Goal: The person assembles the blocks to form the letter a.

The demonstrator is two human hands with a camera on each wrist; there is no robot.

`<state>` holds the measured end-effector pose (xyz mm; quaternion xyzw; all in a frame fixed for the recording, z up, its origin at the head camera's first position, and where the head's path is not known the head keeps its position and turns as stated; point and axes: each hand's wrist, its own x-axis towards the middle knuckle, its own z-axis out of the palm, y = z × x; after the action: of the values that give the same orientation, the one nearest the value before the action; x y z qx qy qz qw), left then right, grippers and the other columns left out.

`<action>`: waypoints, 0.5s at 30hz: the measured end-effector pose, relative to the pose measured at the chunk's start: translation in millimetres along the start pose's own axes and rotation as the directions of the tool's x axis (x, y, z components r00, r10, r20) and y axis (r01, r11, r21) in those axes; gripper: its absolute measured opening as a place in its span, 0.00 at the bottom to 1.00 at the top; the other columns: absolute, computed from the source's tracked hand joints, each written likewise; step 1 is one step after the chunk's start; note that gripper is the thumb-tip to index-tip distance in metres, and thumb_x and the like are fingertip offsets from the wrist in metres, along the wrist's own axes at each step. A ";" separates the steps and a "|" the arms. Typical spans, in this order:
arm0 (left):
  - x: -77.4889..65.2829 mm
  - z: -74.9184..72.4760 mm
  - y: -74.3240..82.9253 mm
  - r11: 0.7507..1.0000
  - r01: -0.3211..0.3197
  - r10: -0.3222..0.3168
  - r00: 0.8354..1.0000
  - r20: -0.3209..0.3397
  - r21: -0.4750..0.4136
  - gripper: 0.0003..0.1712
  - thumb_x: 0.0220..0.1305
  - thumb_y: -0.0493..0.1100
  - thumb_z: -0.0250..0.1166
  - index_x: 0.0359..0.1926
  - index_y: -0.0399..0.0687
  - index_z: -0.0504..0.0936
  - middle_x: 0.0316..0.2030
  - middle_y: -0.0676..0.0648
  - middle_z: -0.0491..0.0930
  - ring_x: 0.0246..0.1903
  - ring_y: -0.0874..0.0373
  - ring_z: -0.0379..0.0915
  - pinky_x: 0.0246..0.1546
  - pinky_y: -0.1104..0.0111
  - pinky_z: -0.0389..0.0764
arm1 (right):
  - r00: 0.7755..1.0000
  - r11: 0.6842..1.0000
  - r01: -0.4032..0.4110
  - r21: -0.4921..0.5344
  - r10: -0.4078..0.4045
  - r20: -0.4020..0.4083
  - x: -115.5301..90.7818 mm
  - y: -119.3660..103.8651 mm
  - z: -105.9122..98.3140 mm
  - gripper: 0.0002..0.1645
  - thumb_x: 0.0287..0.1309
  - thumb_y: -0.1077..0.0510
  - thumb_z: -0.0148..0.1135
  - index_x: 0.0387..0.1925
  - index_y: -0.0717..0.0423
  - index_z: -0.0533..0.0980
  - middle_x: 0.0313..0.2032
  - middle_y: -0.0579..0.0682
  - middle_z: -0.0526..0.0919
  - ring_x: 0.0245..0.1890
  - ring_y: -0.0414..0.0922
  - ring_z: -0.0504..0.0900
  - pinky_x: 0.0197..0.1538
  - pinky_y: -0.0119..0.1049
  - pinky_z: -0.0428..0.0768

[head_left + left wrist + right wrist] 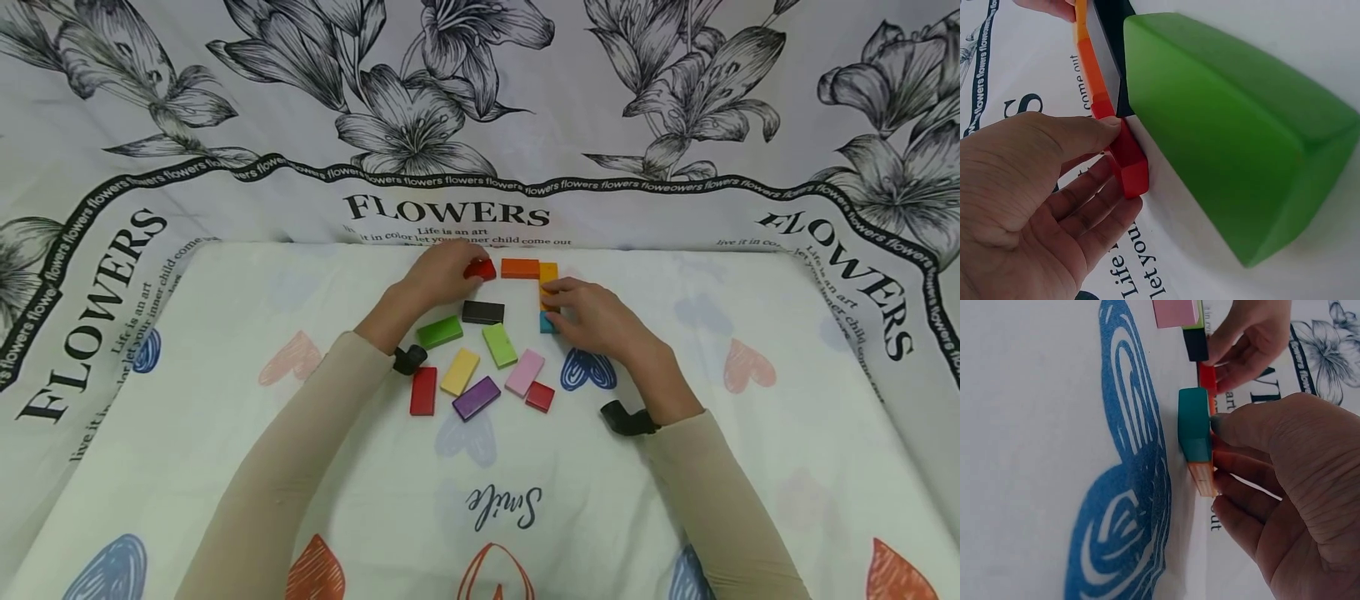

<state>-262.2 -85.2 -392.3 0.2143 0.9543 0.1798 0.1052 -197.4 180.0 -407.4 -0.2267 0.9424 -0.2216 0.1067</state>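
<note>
At the left end of a far row, my left hand (447,271) pinches a red block (1130,156) between thumb and fingers. An orange block (520,268) lies close to its right. A yellow-orange block (548,273) meets the orange one at a corner, running toward me. Against its near end is a blue block (1194,425), held by my right hand (592,317), thumb on its edge. Other fingers of that hand touch the yellow-orange block and partly cover it. Nearer the left hand lie a black block (483,312) and a green block (440,332).
Several loose blocks lie between the arms: light green (499,345), yellow (460,372), purple (476,398), pink (524,372), a long red block (423,391) and a short red block (540,397). Beneath is a white cloth (570,467) printed with hearts and lettering.
</note>
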 end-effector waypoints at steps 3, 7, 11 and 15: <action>1.9 0.9 1.0 1.000 -0.001 0.001 1.000 0.005 0.007 0.24 0.73 0.42 0.67 0.67 0.43 0.80 0.59 0.43 0.84 0.55 0.47 0.76 0.64 0.55 0.80 | 1.000 1.000 0.002 0.003 -0.002 -0.002 0.0 0.9 -0.1 0.26 0.73 0.53 0.65 0.67 0.56 0.79 0.72 0.55 0.77 0.77 0.57 0.71 0.79 0.56 0.70; 3.4 1.5 2.3 1.000 0.000 0.000 1.000 0.020 0.007 0.24 0.73 0.43 0.66 0.68 0.44 0.80 0.60 0.43 0.83 0.56 0.47 0.76 0.64 0.55 0.80 | 1.000 1.000 0.012 0.005 -0.012 -0.003 0.3 1.3 0.0 0.26 0.73 0.53 0.65 0.67 0.56 0.79 0.72 0.55 0.78 0.77 0.57 0.71 0.79 0.56 0.70; 4.6 1.8 3.1 1.000 0.006 -0.007 1.000 0.027 0.011 0.24 0.73 0.43 0.67 0.68 0.44 0.81 0.60 0.43 0.83 0.56 0.47 0.76 0.65 0.55 0.80 | 1.000 1.000 0.019 0.003 -0.019 -0.006 0.3 1.2 -0.2 0.25 0.73 0.53 0.65 0.67 0.57 0.80 0.72 0.56 0.78 0.76 0.57 0.72 0.79 0.56 0.71; 5.9 2.2 3.4 1.000 0.007 -0.007 1.000 0.029 0.013 0.24 0.74 0.43 0.67 0.67 0.44 0.81 0.59 0.43 0.83 0.56 0.47 0.76 0.65 0.55 0.80 | 1.000 1.000 0.016 0.001 -0.016 -0.008 -0.4 1.4 -0.4 0.25 0.73 0.53 0.66 0.67 0.57 0.80 0.72 0.56 0.78 0.76 0.57 0.72 0.79 0.56 0.71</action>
<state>-265.6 -79.0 -393.8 0.2141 0.9545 0.1702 0.1185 -197.7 181.5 -407.6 -0.2332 0.9409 -0.2238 0.1016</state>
